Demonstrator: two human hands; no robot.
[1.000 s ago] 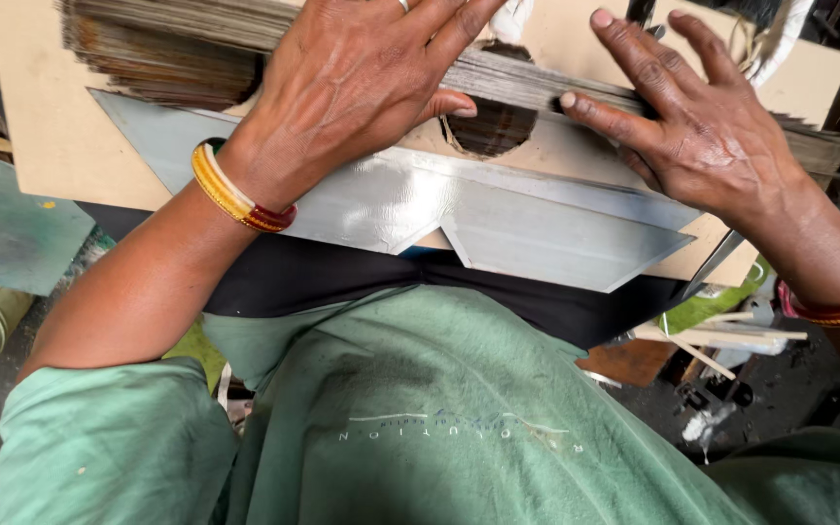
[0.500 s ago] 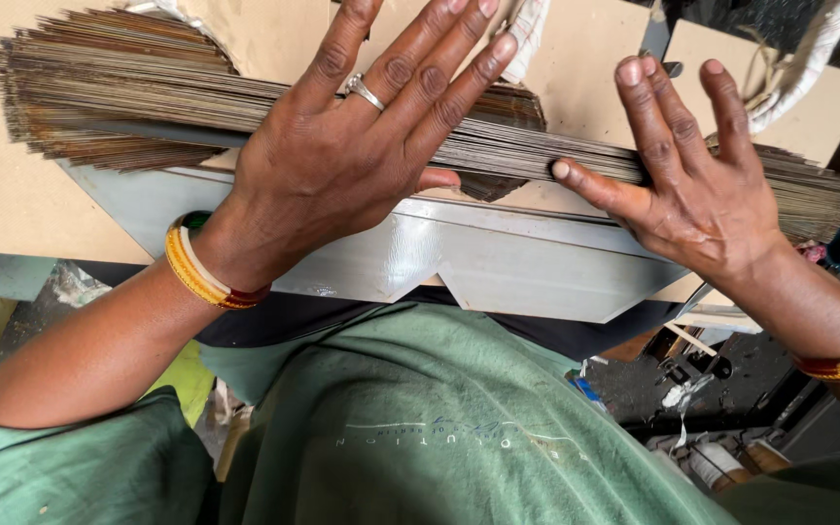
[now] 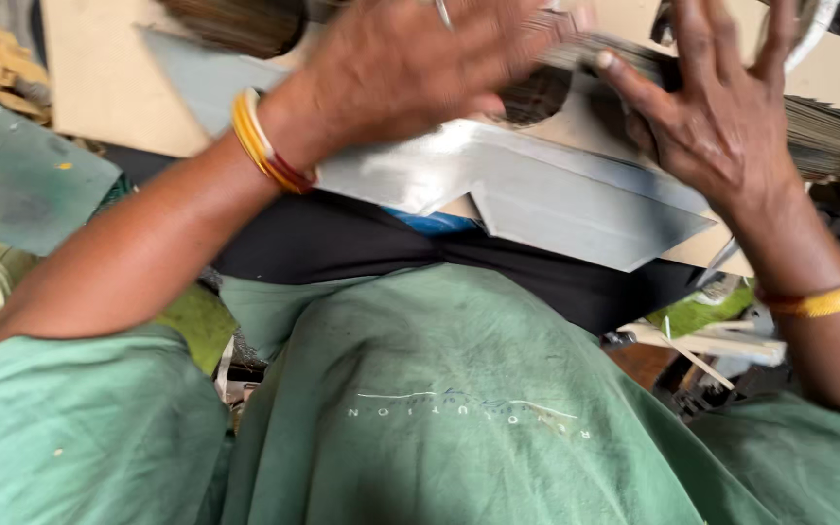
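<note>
Thin brown sticks (image 3: 823, 131) lie bundled across the tan board (image 3: 99, 87) at the frame's top. They are being rolled and evened under the spread, flat left hand (image 3: 410, 63) and right hand (image 3: 721, 117); steady, even downward pressure is judged necessary next.

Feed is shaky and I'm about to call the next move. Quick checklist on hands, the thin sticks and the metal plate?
1. Left hand flat on the thin sticks: ok, though blurred.
2. Right hand at the sticks, fingers spread: ok.
3. Metal plate lying on the tan board: ok.
4. Sticks lying even: cannot tell, mostly hidden.
5. Green cloth apart from the plate: ok.
</note>
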